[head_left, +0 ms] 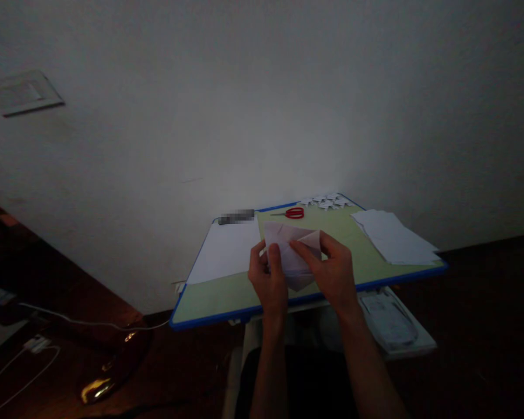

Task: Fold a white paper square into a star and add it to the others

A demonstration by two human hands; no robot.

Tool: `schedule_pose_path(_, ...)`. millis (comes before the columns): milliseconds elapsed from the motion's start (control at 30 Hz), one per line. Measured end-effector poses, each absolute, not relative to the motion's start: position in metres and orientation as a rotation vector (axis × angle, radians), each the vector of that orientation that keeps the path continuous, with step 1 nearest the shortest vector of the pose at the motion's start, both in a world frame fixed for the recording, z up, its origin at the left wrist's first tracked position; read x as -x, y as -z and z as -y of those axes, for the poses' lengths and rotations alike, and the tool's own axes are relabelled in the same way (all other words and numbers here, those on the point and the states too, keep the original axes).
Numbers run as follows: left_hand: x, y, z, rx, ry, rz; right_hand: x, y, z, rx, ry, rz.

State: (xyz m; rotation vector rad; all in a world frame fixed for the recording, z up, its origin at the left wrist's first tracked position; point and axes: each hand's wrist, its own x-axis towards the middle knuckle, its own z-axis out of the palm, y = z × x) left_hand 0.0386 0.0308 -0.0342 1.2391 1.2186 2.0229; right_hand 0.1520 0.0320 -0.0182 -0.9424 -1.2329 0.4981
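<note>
White sheet (225, 253) flat on the tabletop (218, 301), left. Left hand (268, 273): fingers closed on the folded paper (293, 265), thumb across its face. Paper held above the tabletop's near edge. Scissors (294, 213) lie beyond; white pieces (328, 201) at the back. Right hand (335, 270): fingers pinching the paper's right side. Stacked sheets (393, 237), far right.

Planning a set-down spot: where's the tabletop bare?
Green tabletop is bare between the white sheet and blue near-left edge, and between scissors and right-side papers. Crowded: far-right corner, with white folded pieces; front middle, where both hands hold folded paper.
</note>
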Motion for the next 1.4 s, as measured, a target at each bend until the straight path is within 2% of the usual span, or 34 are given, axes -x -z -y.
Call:
schedule_pose_path(333, -0.032, 0.045, -0.04, -1.282, -1.66, -0.732, -0.157, 0.011, -0.031, 0.878, -0.644, 0.827)
schedule_pose_path(600, -0.037, 0.04, -0.035, -1.288, -1.673, -0.923, -0.16, 0.016, -0.034, 0.801, -0.696, 0.872)
schedule_pose_path(867, -0.046, 0.031, -0.027, -1.28, -1.893, -1.128, -0.157, 0.009, -0.028, 0.837, -0.157, 1.274)
schedule_pose_path(1000, -0.044, 0.03, -0.022, -1.338, -1.962, -1.161, -0.151, 0.012, -0.028, 0.865, -0.226, 1.174)
schedule_pose_path(1200, -0.035, 0.032, -0.018, -1.534, -1.871, -1.141, -0.154, 0.016, -0.031, 0.802, -0.556, 0.872)
schedule_pose_path(1300, -0.033, 0.03, -0.017, -1.568, -1.846, -1.163, -0.156, 0.014, -0.032, 0.792, -0.528, 0.826)
schedule_pose_path(1400, -0.034, 0.028, -0.017, -1.59, -1.853, -1.218, -0.153, 0.014, -0.031, 0.837, -0.346, 0.887)
